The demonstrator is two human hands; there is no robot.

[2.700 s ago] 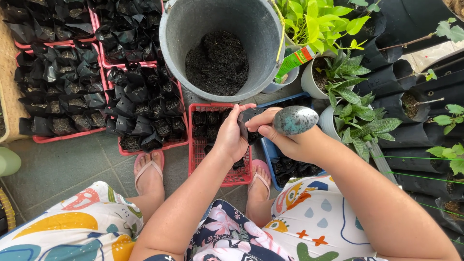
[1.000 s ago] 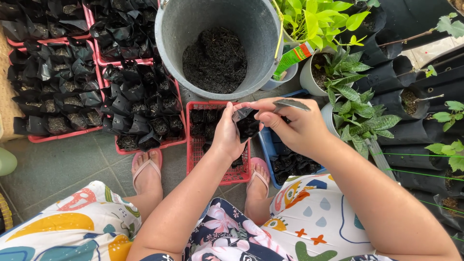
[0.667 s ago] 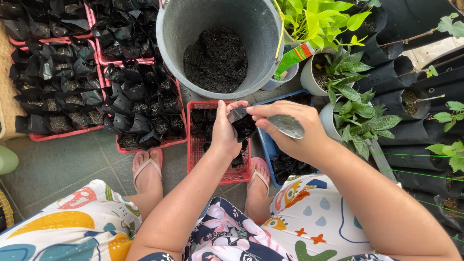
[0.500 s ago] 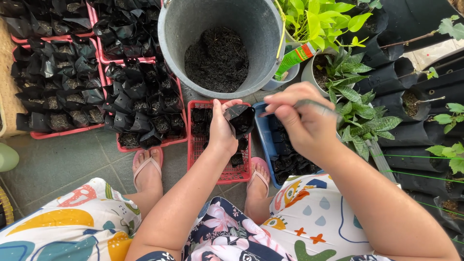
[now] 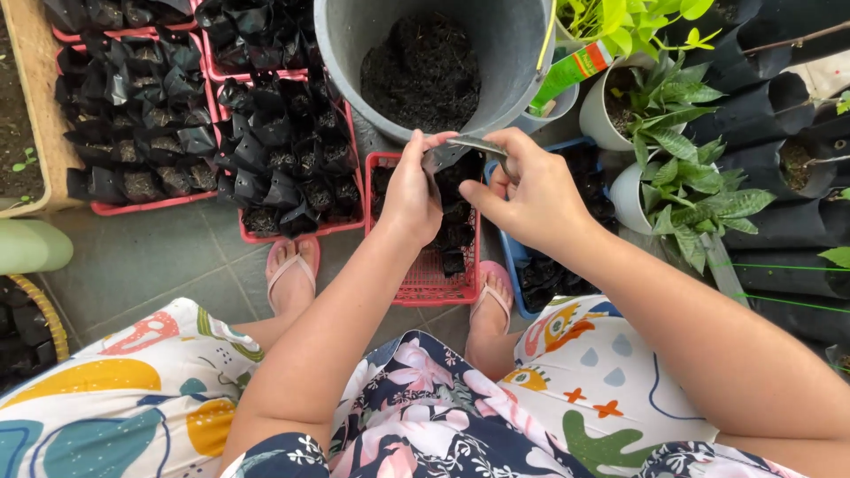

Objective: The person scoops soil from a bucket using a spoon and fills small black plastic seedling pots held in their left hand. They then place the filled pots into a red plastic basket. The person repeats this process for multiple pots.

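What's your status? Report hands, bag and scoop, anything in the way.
Left hand holds small black bag open. Right hand tips metal scoop into it. Grey bucket of soil close behind, not blocking.

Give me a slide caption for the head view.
Left hand holds a small black bag; right hand tips a trowel over it.

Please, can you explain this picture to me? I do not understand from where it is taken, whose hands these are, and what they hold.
The camera sits on a person's head and looks down, so you see that person's own arms, lap and feet. The left hand holds a small black bag open. The right hand tips a small metal scoop at its mouth. Beyond stands a grey bucket with dark soil. Under the hands is a red tray on the tiled floor. More filled black bags fill red trays to the left; potted green plants stand to the right.
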